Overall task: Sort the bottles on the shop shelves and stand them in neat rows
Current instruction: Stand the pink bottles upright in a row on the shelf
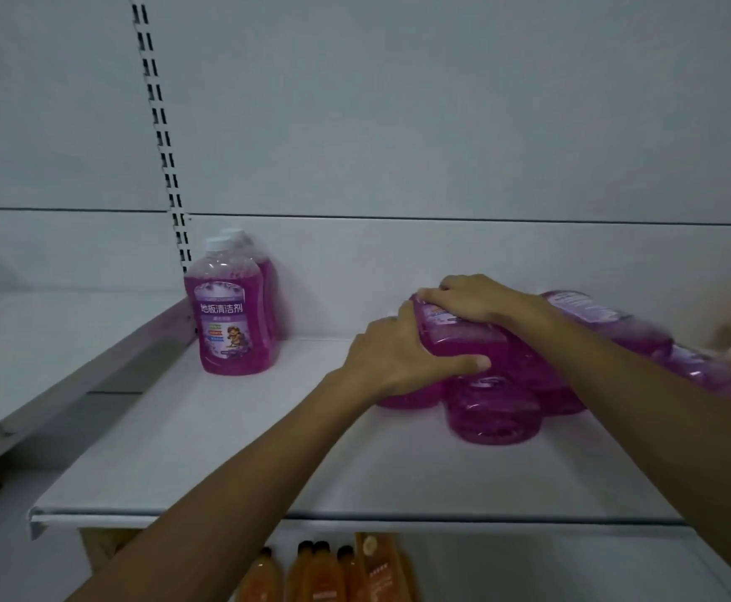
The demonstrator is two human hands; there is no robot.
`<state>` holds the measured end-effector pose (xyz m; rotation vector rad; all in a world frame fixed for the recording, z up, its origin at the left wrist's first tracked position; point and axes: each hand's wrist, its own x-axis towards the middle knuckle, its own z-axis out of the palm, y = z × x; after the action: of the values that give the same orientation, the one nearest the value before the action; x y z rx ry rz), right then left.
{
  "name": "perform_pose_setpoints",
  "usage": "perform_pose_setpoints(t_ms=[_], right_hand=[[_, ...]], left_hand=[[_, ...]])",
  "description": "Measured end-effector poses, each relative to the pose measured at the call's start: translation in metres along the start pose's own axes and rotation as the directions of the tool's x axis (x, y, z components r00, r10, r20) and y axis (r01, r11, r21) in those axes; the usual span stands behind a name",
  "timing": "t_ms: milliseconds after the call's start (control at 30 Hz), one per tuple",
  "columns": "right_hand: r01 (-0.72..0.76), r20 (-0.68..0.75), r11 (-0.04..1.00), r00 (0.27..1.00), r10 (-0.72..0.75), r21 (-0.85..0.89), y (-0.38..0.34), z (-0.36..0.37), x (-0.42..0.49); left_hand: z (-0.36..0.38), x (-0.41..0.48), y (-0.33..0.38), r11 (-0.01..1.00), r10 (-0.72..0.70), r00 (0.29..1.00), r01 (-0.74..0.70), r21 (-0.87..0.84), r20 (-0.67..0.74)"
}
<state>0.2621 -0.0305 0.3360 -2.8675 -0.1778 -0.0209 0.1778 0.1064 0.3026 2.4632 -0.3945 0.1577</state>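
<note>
Nearest, on the lower shelf, stand orange bottles (311,571). Above them runs the white shelf (224,449) that carries the task's goods. On its right half lies a heap of purple bottles (494,410), tumbled on their sides with bases facing out. The left hand (398,358) wraps the top bottle (463,341) from the near side, thumb along its belly, while the right hand (476,299) curls its fingers (429,295) over the labelled upper face. Full of liquid, it probably feels heavy, and the smooth plastic may slip or dent a little, so a two-handed hold round the body seems wise. Farthest back, at the left, two upright bottles (233,323) stand one behind the other against the back panel (442,145).
</note>
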Motion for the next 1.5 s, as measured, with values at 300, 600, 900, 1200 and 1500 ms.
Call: perform_pose_setpoints(t_ms=[300, 600, 900, 1200, 1500], right_hand=[[0.015, -0.016, 0.999, 1.0, -0.015, 0.037, -0.002, 0.001, 0.002], [0.148, -0.208, 0.925, 0.975, -0.077, 0.351, -0.005, 0.003, -0.002], [0.254, -0.096, 0.467, 0.937, -0.335, 0.847, -0.023, -0.013, -0.01], [0.456, -0.195, 0.469, 0.842, -0.504, 0.756, -0.073, 0.0, -0.028], [0.547, -0.345, 0.562, 0.834, -0.431, 0.62, -0.091, 0.03, -0.009]], left_hand=[[0.025, 0.02, -0.018, 1.0, -0.002, 0.992, 0.005, 0.03, -0.125], [0.018, 0.008, -0.024, 0.973, 0.05, 0.981, -0.09, -0.213, -0.185], [-0.01, -0.026, -0.044, 0.884, 0.163, 0.926, -0.291, -0.366, -0.341], [-0.016, -0.062, -0.103, 0.957, -0.055, 0.943, -0.044, -0.288, -0.327], [-0.03, -0.078, -0.131, 0.911, 0.005, 0.996, 0.031, 0.412, -0.084]])
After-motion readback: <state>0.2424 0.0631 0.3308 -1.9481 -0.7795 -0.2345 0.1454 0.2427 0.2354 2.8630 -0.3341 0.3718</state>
